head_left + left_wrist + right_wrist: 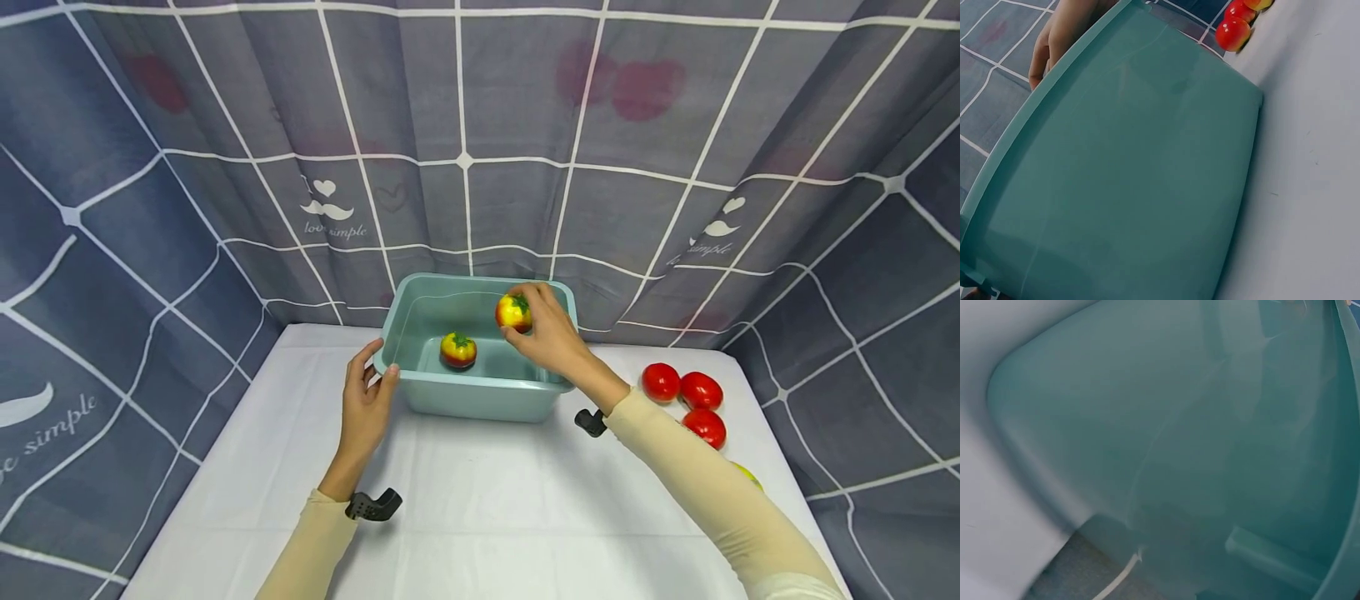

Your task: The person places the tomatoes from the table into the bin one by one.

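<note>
A teal plastic basin (472, 400) stands on the white table. At its left front corner my left hand (365, 404) grips the rim between thumb and fingers. My right hand (551, 333) reaches over the basin's right side and holds a red-and-yellow fruit with a green leafy top (513, 312) in its fingers, above the basin floor. A similar leafy-topped fruit (458, 350) lies inside, left of the held one. The left wrist view is mostly the outer wall of the basin (1122, 162), with the right hand (1069, 31) beyond the rim. Basin wall (1147, 437) fills the right wrist view.
Several shiny red fruits (701, 390) sit on the table (480, 500) right of the basin. Partly behind the right sleeve is a yellowish item (748, 476), its kind hidden. A grey checked curtain (420, 200) hangs close behind the basin and along both sides.
</note>
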`<state>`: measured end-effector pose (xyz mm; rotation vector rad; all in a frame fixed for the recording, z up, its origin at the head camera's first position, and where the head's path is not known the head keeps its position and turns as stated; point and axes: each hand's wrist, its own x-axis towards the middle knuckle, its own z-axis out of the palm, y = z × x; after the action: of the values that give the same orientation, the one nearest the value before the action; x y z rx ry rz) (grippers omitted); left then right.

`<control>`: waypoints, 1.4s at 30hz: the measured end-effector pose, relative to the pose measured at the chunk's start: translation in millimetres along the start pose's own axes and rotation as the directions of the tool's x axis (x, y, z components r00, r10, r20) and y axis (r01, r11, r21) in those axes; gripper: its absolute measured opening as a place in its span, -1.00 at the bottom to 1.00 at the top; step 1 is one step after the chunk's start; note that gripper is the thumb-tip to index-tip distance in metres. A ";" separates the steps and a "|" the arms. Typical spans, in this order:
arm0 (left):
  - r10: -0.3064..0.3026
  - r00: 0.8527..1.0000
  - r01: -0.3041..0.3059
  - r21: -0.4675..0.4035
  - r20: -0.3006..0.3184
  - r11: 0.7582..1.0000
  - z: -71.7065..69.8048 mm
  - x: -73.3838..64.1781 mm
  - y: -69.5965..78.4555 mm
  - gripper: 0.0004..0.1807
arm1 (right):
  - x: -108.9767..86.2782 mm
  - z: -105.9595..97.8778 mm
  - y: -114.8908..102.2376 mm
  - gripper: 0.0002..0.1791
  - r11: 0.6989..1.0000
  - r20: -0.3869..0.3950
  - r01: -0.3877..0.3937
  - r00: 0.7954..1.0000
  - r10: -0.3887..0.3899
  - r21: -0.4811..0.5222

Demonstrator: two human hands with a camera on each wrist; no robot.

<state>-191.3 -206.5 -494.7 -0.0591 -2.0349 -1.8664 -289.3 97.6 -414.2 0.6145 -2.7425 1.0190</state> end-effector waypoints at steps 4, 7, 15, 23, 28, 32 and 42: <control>-0.001 1.000 0.001 0.006 0.001 1.000 2.3 -0.7 0.0 -0.39 | 0.3 0.1 1.3 -0.30 1.000 -0.015 -0.007 1.000 0.007 0.006; -0.004 1.000 0.004 0.005 0.002 1.000 3.4 -0.9 0.4 -0.39 | -1.0 -0.5 1.8 -0.25 1.000 -0.012 -0.017 1.000 0.017 0.010; -0.018 1.000 0.018 -0.009 0.005 1.000 4.0 -0.5 0.0 -0.39 | -8.4 -5.3 3.1 -0.25 0.999 -0.014 -0.030 0.999 0.030 0.017; -0.019 1.000 0.019 -0.010 0.011 1.000 5.1 -0.3 -0.9 -0.39 | -21.6 -11.9 14.5 -0.28 0.999 -0.069 -0.011 0.998 0.014 0.043; -0.021 1.000 0.021 -0.007 0.012 1.000 5.8 -0.3 -1.7 -0.39 | -35.2 -20.2 23.5 -0.33 0.996 -0.118 -0.006 0.993 0.017 0.086; -0.023 1.000 0.023 0.001 0.013 1.000 6.2 -0.1 -1.9 -0.39 | -51.0 -26.9 33.5 -0.36 0.992 -0.187 -0.016 0.982 0.039 0.124; -0.032 0.999 0.032 -0.006 0.004 0.999 3.1 -0.8 -1.1 -0.38 | -107.5 -36.3 72.8 -0.41 0.986 -0.402 -0.076 0.906 0.129 0.146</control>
<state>-191.7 -203.4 -496.1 -0.0319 -2.0442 -1.8931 -223.2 206.0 -459.7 0.2336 -2.3720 1.1968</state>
